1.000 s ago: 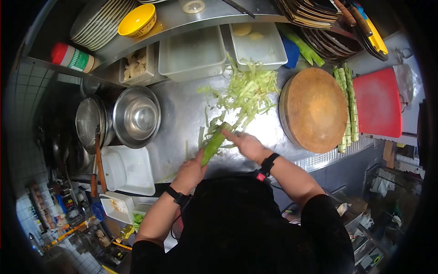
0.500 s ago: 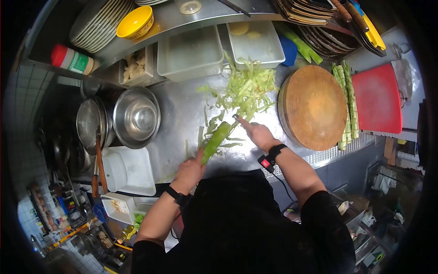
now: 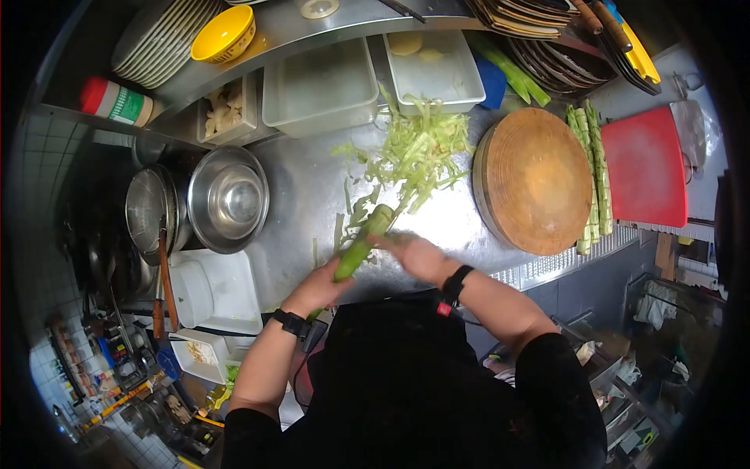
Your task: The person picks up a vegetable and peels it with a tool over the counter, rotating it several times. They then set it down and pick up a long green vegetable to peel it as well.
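Note:
My left hand (image 3: 314, 288) is closed round the lower end of a pale green celtuce stem (image 3: 355, 256), which slants up and away over the steel counter. My right hand (image 3: 420, 258) is slightly blurred, with its fingers against the upper right side of the stem. It is closed on what looks like a peeler, mostly hidden by the fingers and blur. Thin green peelings (image 3: 426, 152) form a loose heap beyond the stem, and more strips lie scattered just left of it.
A round wooden chopping block (image 3: 535, 184) stands right, beside more celtuce stems (image 3: 598, 172) and a red board (image 3: 644, 168). Metal bowls (image 3: 230, 199) and a white tray (image 3: 234, 293) are left. Plastic tubs (image 3: 320, 94) line the back under a shelf (image 3: 312, 37).
My right hand has drawn back towards me, from beyond the stem's far end to its side. My left hand and the celtuce stem have shifted slightly left and nearer my body.

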